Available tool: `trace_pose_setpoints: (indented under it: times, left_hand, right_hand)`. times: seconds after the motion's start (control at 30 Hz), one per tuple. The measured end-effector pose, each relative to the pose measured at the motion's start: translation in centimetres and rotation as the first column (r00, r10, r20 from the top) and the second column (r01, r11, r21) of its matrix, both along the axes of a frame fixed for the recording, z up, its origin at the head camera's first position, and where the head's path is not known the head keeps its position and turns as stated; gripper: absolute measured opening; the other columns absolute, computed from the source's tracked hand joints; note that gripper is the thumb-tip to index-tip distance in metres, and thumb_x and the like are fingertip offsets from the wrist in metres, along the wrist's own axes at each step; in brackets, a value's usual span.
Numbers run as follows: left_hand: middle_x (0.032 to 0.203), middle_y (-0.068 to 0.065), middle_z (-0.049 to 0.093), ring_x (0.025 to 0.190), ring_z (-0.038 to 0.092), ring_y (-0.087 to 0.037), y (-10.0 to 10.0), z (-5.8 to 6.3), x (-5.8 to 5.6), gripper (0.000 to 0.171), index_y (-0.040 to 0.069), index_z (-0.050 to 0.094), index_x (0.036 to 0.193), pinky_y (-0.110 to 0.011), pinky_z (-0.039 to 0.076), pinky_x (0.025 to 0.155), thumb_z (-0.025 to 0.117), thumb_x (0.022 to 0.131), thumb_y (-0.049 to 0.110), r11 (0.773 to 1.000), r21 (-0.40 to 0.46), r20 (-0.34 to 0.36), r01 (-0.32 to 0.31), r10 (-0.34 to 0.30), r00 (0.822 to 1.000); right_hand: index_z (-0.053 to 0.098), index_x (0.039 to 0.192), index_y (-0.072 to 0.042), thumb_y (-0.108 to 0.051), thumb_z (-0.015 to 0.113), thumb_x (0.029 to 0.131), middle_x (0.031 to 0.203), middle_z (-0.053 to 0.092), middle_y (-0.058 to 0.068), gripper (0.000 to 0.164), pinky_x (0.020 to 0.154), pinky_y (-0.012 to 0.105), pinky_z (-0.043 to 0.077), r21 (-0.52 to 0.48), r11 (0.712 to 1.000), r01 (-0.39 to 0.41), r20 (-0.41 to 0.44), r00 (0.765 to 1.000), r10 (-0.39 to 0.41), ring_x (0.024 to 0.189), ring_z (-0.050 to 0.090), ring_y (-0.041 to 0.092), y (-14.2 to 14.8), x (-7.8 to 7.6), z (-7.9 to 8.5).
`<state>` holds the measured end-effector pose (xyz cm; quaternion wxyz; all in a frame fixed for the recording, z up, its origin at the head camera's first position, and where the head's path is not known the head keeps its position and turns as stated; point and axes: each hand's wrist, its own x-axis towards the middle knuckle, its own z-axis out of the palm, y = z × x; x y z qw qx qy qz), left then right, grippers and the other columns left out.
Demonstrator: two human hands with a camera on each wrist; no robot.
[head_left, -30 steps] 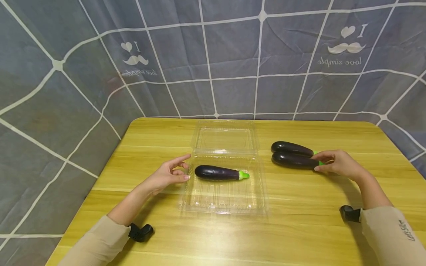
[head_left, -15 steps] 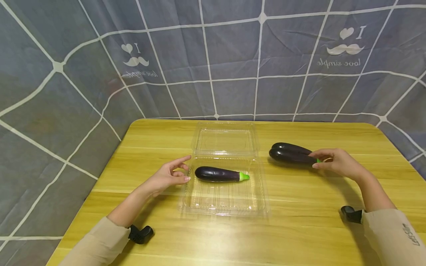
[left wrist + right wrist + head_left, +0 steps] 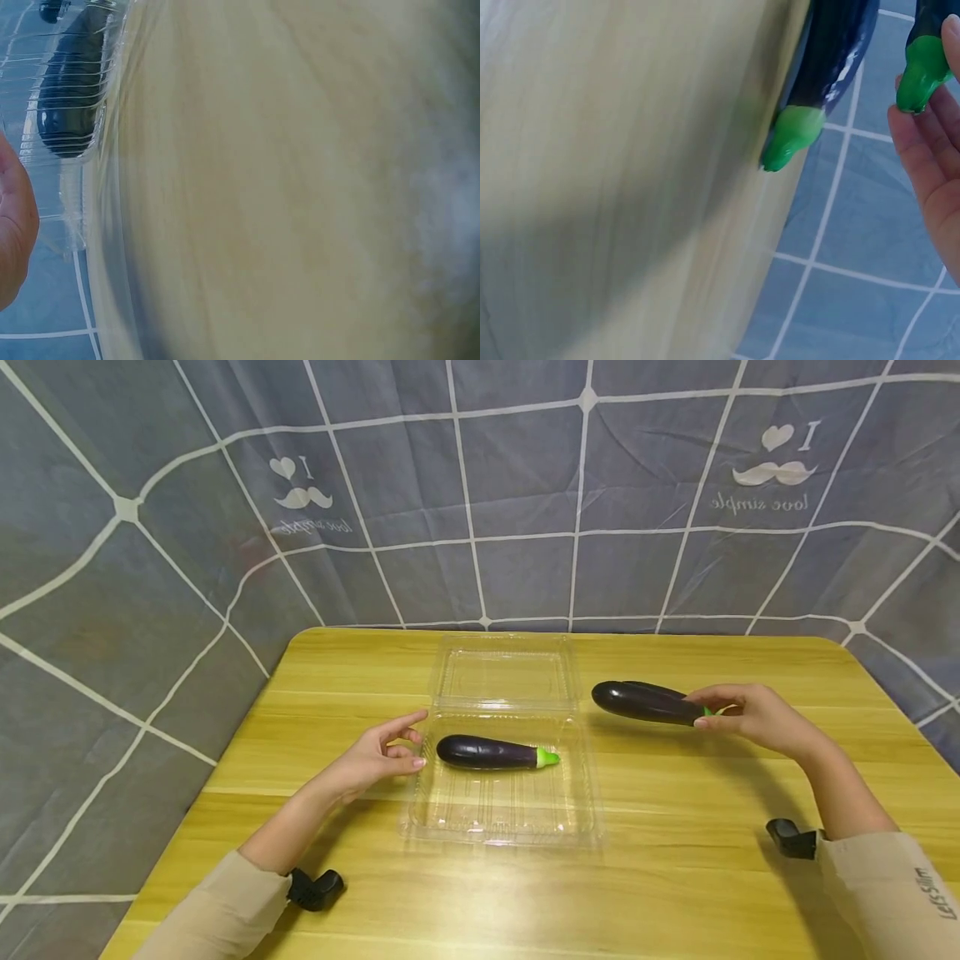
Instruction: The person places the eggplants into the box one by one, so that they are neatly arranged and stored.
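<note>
- Container (image 3: 498, 806) lies on table (image 3: 675, 868), lid (image 3: 504, 677) behind
- First eggplant (image 3: 487, 752) lies in container
- Left hand (image 3: 381, 752) just left of container
- Second eggplant (image 3: 637, 702) in right hand (image 3: 757, 718), right of container
- Third eggplant (image 3: 836, 56) on table, behind second
- Curtain (image 3: 525, 477) behind table

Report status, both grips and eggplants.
Right grip holding one eggplant above table. Left grip beside open container. Second eggplant inside, third eggplant on table. No obstruction seen.

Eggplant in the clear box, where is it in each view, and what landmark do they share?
Head: the eggplant lies just below centre, inside the clear box.
Left wrist: upper left, seen through the clear box.
Right wrist: not in it.
Shared landmark: the wooden table.
</note>
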<state>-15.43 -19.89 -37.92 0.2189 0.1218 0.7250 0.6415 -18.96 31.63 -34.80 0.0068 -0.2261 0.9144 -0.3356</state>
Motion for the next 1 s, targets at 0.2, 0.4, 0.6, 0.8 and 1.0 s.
trace_pose_setpoints:
  times: [0.2,0.4,0.6,0.8,1.0]
  left_hand:
    - [0.119,-0.02,0.039,0.079,0.054,-0.01,0.1,0.1,0.0,0.075,0.001,0.023,0.146,-0.021,0.049,0.072,0.065,0.084,-0.001,1.0,-0.015,-0.002,-0.006,0.006,1.0]
    - [0.119,-0.02,0.038,0.078,0.054,-0.009,0.0,0.1,0.0,0.076,0.001,0.023,0.147,-0.021,0.049,0.072,0.066,0.084,0.0,1.0,-0.005,0.001,0.001,-0.001,1.0]
    - [0.12,-0.021,0.037,0.079,0.055,-0.009,0.0,0.0,0.1,0.077,0.002,0.022,0.147,-0.02,0.049,0.073,0.066,0.084,0.001,1.0,-0.009,0.008,0.002,-0.002,1.0]
    - [0.121,-0.021,0.037,0.08,0.055,-0.01,-0.1,0.0,0.1,0.077,0.002,0.022,0.147,-0.02,0.049,0.073,0.067,0.084,0.002,1.0,-0.003,0.011,0.008,-0.008,1.0]
    - [0.118,-0.019,0.038,0.079,0.055,-0.009,-0.2,0.1,-0.1,0.076,0.002,0.023,0.147,-0.021,0.049,0.073,0.066,0.085,0.001,1.0,-0.008,0.016,0.002,-0.001,1.0]
  right_hand:
    - [0.062,0.117,-0.001,-0.011,0.069,0.084,0.109,0.062,0.007,0.035,0.067,0.02,0.05,-0.027,0.999,0.017,0.046,0.999,-0.016,0.087,0.056,-0.002,-0.6,0.1,0.7]
    - [0.063,0.117,-0.002,-0.011,0.069,0.084,0.108,0.062,0.013,0.034,0.066,0.022,0.05,-0.029,1.0,0.006,0.05,0.999,-0.004,0.084,0.058,0.001,-1.7,0.5,1.5]
    - [0.066,0.112,-0.002,-0.009,0.07,0.083,0.106,0.064,0.013,0.03,0.068,0.019,0.049,-0.045,0.999,-0.03,0.015,0.999,0.031,0.084,0.057,0.002,-2.8,0.7,1.9]
    - [0.066,0.113,-0.006,-0.012,0.07,0.083,0.11,0.064,0.011,0.031,0.073,0.014,0.047,-0.024,0.999,-0.049,0.004,0.999,0.049,0.087,0.056,0.0,-3.9,0.9,2.4]
    - [0.067,0.111,-0.008,-0.011,0.071,0.082,0.105,0.065,0.005,0.03,0.073,0.015,0.047,-0.027,0.994,-0.105,-0.03,0.994,0.104,0.084,0.058,0.004,-5.3,0.8,2.9]
